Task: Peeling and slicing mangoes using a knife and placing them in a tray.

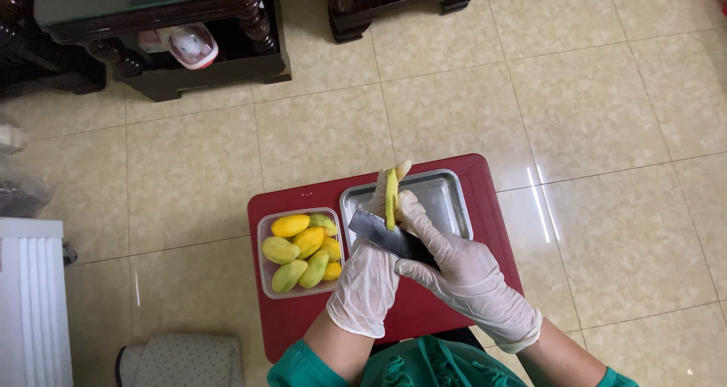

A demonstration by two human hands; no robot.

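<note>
Gloves, steel, plastic and tile — surfaces at the red table

Both hands, left (366, 287) and right (462, 269), wear thin, matt whitish gloves that crease like latex; the knife (388, 235) has a dull grey metal blade. The tray (447, 198) is brushed steel with a soft sheen, the tub (265, 269) clear plastic, the mangoes (303, 251) smooth-skinned. The table (485, 205) is glossy red — the floor (591, 114) polished beige tile; far left, dark varnished wood furniture (204, 73).

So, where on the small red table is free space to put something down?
Bare red table shows right of the rectangular metal tray, and along the near edge below the clear plastic tub of yellow-green mangoes. The middle is crowded by both gloved hands, the knife and the tray.
</note>
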